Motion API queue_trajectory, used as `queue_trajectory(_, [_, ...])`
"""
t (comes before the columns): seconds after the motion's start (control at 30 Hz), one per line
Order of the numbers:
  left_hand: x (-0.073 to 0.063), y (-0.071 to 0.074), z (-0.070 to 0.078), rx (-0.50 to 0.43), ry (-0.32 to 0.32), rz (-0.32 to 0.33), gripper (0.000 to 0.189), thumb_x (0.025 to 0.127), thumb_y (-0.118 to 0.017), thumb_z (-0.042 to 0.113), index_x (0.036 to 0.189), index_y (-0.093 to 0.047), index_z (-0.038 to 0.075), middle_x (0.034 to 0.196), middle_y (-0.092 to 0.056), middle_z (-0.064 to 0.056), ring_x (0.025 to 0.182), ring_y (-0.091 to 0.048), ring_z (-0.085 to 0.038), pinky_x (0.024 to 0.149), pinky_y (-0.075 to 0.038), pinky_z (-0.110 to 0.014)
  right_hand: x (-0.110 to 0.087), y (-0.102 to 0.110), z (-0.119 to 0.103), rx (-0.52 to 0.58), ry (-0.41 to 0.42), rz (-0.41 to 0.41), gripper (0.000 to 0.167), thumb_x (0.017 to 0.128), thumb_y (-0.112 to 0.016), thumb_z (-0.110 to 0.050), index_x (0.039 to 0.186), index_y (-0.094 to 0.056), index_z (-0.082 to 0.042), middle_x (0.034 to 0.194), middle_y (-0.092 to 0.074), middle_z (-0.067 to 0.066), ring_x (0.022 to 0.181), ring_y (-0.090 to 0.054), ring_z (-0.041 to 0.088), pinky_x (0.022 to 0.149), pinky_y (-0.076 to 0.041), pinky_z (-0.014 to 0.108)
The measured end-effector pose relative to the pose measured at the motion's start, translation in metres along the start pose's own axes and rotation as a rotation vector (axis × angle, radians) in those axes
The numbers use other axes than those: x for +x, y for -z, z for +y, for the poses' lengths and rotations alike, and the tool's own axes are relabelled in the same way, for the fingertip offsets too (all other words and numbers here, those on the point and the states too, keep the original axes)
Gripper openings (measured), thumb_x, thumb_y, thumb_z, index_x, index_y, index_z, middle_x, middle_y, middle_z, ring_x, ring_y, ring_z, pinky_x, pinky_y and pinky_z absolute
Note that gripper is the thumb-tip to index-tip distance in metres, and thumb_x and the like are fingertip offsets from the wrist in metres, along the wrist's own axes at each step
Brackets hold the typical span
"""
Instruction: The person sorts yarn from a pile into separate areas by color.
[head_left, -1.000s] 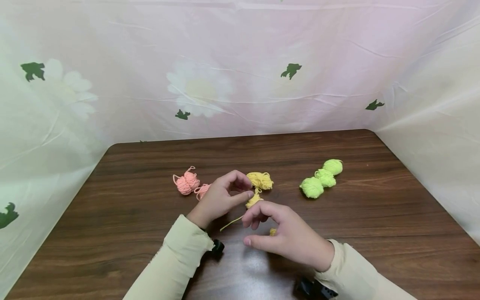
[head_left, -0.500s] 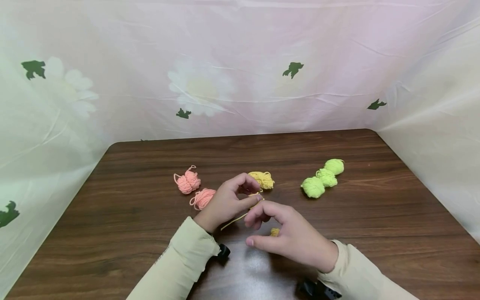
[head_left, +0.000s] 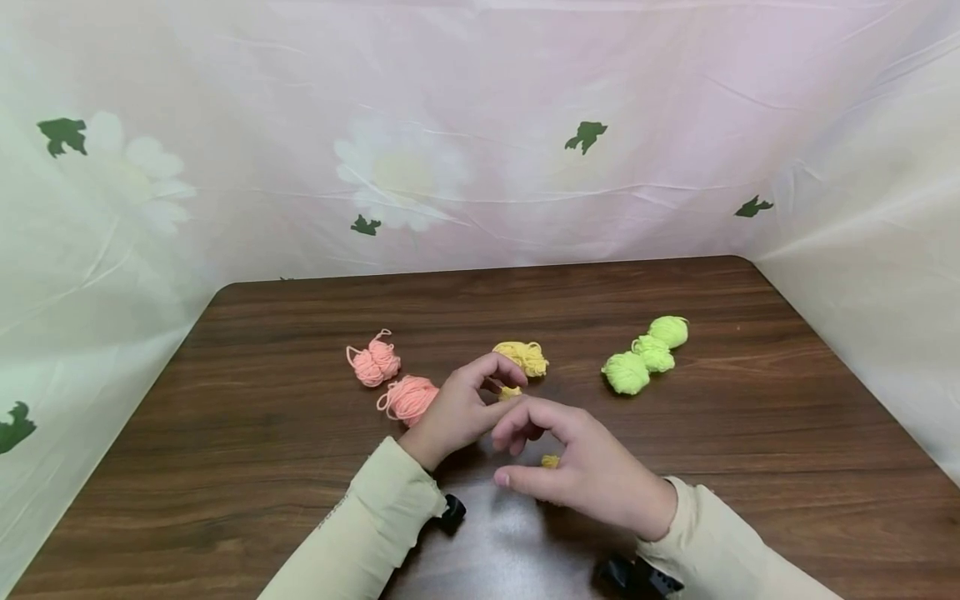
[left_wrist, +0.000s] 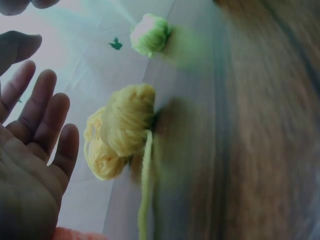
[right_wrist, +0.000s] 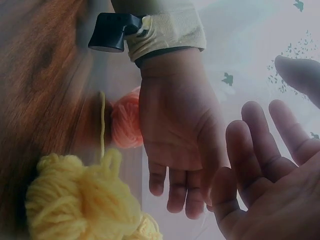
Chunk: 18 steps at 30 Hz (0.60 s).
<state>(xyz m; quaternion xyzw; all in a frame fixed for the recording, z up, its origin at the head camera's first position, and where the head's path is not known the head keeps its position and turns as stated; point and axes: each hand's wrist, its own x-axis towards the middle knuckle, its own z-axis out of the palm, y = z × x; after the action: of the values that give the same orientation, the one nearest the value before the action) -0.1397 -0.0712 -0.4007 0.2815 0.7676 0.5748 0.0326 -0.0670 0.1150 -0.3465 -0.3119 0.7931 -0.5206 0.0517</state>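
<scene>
My left hand [head_left: 465,410] hovers over the middle of the table, fingers loosely bent and holding nothing; its bare palm shows in the left wrist view. Close in front lie two yellow yarn balls, the far one [head_left: 522,359] in plain sight and a nearer one [head_left: 510,392] mostly covered by fingers. My right hand [head_left: 588,467] hangs beside it, thumb apart from relaxed fingers, and grips nothing. Behind it peeks another bit of yellow yarn [head_left: 551,461], largely hidden. A loose yarn strand [left_wrist: 144,190] trails from a yellow ball in the left wrist view.
Two pink yarn balls, one farther back [head_left: 375,362] and one [head_left: 409,400] by my left wrist, lie at left. A row of green yarn balls [head_left: 652,355] sits at right. The brown wooden table [head_left: 225,467] is bordered by a flowered cloth [head_left: 480,150].
My left hand has shifted right and slightly nearer, up against the right hand in the head view. It uncovers the nearer pink ball and now hides the loose yellow strand. The right hand barely moves.
</scene>
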Motion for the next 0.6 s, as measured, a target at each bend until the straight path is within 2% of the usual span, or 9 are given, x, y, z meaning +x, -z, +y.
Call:
queue_trajectory(0.33, [-0.001,0.006,-0.007,0.117,-0.03,-0.034,0.023,0.088,-0.077,0.015,0.109,-0.067,0.012,0.108,-0.067,0.003,0.103,-0.061,-0.022,0.09,-0.05,-0.041,0.001,0.001,0.004,0.009,-0.018,-0.006,0.021,0.086,-0.081,-0.021,0.102,-0.067,-0.019,0.097,-0.067,-0.006,0.09,-0.062,0.015,0.08,-0.051,0.028])
queue_trajectory(0.47, [-0.001,0.011,-0.009,0.151,-0.021,-0.047,0.027,0.087,-0.079,0.018,0.11,-0.066,0.012,0.108,-0.066,0.004,0.102,-0.061,-0.021,0.087,-0.052,-0.041,0.001,0.002,0.005,0.02,-0.019,-0.013,0.021,0.087,-0.081,-0.022,0.103,-0.067,-0.019,0.099,-0.067,-0.003,0.091,-0.063,0.018,0.082,-0.051,0.03])
queue_trajectory(0.6, [-0.001,0.015,-0.012,0.181,0.007,-0.073,0.029,0.087,-0.08,0.022,0.111,-0.066,0.013,0.109,-0.066,0.004,0.103,-0.061,-0.019,0.086,-0.054,-0.042,0.001,0.002,0.006,0.028,-0.021,-0.017,0.021,0.088,-0.08,-0.022,0.104,-0.067,-0.018,0.099,-0.067,-0.007,0.091,-0.063,0.021,0.082,-0.052,0.031])
